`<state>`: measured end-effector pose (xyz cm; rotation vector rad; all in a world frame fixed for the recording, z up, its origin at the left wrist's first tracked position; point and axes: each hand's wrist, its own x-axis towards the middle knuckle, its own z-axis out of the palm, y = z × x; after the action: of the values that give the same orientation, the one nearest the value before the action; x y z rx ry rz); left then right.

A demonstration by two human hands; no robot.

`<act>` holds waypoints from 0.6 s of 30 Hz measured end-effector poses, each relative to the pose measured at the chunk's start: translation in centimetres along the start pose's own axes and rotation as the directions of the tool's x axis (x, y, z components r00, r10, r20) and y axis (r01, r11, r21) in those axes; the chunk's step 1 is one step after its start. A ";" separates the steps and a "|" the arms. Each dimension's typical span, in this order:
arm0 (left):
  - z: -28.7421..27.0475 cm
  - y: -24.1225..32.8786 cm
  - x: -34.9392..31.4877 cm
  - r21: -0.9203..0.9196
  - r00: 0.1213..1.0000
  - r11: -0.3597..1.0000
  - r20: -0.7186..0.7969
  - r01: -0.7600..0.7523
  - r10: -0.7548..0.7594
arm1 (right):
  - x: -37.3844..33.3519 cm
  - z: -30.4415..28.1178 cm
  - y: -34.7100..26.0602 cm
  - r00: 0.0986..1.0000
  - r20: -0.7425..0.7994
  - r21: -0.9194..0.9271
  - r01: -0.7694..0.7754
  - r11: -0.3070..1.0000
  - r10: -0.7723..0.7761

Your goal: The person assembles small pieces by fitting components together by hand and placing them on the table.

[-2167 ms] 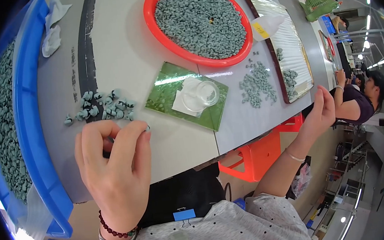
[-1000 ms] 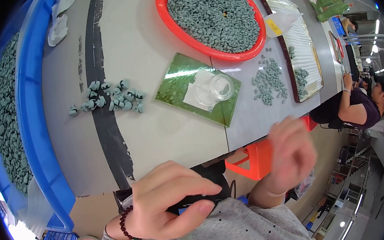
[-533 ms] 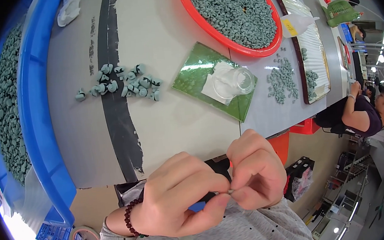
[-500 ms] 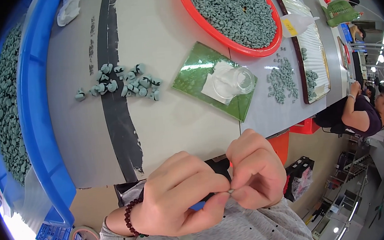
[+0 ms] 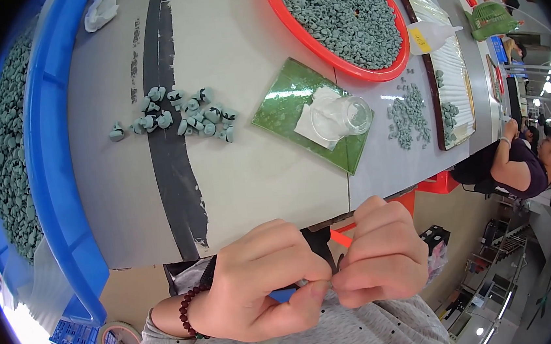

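Observation:
My left hand (image 5: 265, 281) and my right hand (image 5: 381, 254) meet fingertip to fingertip in front of my body, just off the table's near edge. Both are closed in a pinch. A bit of a small grey-green piece (image 5: 303, 282) shows between my left thumb and forefinger. A thin dark sliver (image 5: 339, 261) sticks up beside my right fingertips; the rest is hidden by the fingers. Beyond the hands lies a loose cluster of grey-green moulded pieces (image 5: 208, 114), some with black markings. Right of it, a green board (image 5: 276, 100) bears white paper (image 5: 307, 127) and a clear glass jar (image 5: 352, 116).
A red basin (image 5: 272, 5) full of tiny grey-green parts stands at the back. Nearby are a plastic squeeze bottle (image 5: 431, 36), scattered small parts (image 5: 407, 118) and a ridged white tray (image 5: 453, 71). A blue crate (image 5: 61, 191) flanks the left. Another person (image 5: 517, 164) sits at right.
My right hand has turned, its fingers folding over so their backs show, and shifted slightly right. The dark sliver now shows at its fingertips. My left hand stays pinched in nearly the same place.

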<state>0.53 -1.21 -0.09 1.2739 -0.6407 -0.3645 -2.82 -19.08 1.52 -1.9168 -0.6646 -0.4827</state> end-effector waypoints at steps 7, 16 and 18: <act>-0.1 0.1 0.0 -0.031 0.999 0.999 0.027 0.032 -0.031 | 0.3 -0.1 -0.2 1.000 0.001 -0.080 0.027 0.996 -0.027; -0.7 -0.2 0.0 -0.057 0.999 0.998 0.044 -0.012 0.015 | 0.9 -0.6 0.3 1.000 -0.014 -0.099 -0.002 0.995 0.001; -0.5 0.1 0.2 -0.098 1.000 0.995 0.000 0.008 -0.008 | 1.5 -2.0 0.5 0.999 -0.027 -0.303 0.010 0.953 -0.019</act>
<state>0.95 -0.90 0.01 1.1833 -0.6102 -0.3976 -1.37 -20.67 2.87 -2.1888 -0.6125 -0.6520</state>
